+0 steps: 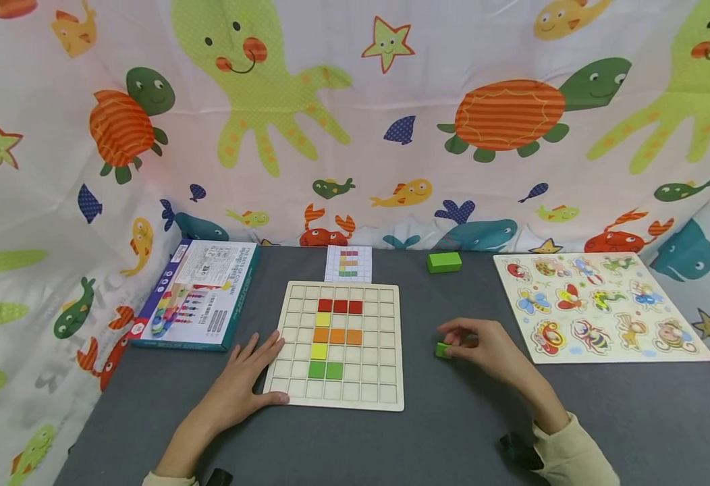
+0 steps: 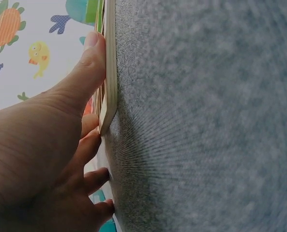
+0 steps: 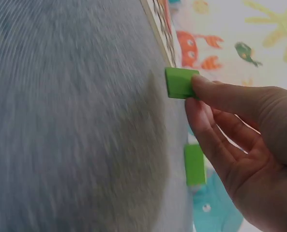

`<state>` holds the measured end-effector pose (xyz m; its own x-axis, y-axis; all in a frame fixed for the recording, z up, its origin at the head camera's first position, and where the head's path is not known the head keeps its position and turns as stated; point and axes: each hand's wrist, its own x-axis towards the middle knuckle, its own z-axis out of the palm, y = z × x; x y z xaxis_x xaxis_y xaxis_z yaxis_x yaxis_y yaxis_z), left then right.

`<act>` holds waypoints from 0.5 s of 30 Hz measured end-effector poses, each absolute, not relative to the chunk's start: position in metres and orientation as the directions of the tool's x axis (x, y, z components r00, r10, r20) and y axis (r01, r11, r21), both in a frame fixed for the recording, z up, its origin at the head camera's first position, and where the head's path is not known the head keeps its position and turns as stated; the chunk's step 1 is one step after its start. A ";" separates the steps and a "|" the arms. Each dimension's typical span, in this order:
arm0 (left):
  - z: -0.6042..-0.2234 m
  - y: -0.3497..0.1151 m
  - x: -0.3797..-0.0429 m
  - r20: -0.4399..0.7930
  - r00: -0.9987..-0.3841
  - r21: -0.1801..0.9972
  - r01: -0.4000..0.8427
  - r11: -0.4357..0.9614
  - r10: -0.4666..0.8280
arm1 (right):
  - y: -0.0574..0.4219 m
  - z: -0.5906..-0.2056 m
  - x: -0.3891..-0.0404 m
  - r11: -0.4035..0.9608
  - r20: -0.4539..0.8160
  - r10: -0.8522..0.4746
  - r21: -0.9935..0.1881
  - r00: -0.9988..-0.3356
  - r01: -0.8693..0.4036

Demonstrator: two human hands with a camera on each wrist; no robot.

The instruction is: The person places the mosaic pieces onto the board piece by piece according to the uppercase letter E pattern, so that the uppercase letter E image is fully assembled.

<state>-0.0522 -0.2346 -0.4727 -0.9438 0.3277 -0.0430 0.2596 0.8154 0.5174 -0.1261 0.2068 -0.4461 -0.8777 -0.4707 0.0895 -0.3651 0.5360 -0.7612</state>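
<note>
My right hand pinches a small green block between thumb and fingertips, to the right of the wooden grid board. The fingers of my left hand are spread, with the thumb on the board's lower left corner and the other fingers along its left edge. On the board are three red squares, a yellow square, three orange squares, another yellow square and two green squares in the bottom coloured row.
A pattern card lies behind the board. A larger green block sits at the back, right of the card. On the left is a boxed toy set; a wooden insect puzzle lies on the right. A sea-animal curtain hangs behind.
</note>
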 end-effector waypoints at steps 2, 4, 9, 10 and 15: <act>-0.473 -0.234 -0.052 -0.033 -0.943 0.517 0.267 0.813 0.331 | 0.196 -0.447 -0.127 0.532 0.103 -0.454 -0.766 -0.885 -0.362; -0.474 -0.234 -0.052 -0.030 -0.944 0.519 0.266 0.812 0.328 | 0.185 -0.449 -0.126 0.519 0.122 -0.443 -0.773 -0.888 -0.366; -0.475 -0.235 -0.052 -0.045 -0.946 0.521 0.252 0.816 0.321 | 0.159 -0.458 -0.120 0.460 0.154 -0.439 -0.808 -0.885 -0.368; -0.475 -0.235 -0.052 -0.046 -0.946 0.522 0.252 0.815 0.322 | 0.154 -0.459 -0.119 0.449 0.153 -0.444 -0.815 -0.883 -0.367; -0.475 -0.235 -0.053 -0.050 -0.945 0.529 0.250 0.811 0.324 | 0.134 -0.463 -0.116 0.408 0.139 -0.480 -0.839 -0.866 -0.360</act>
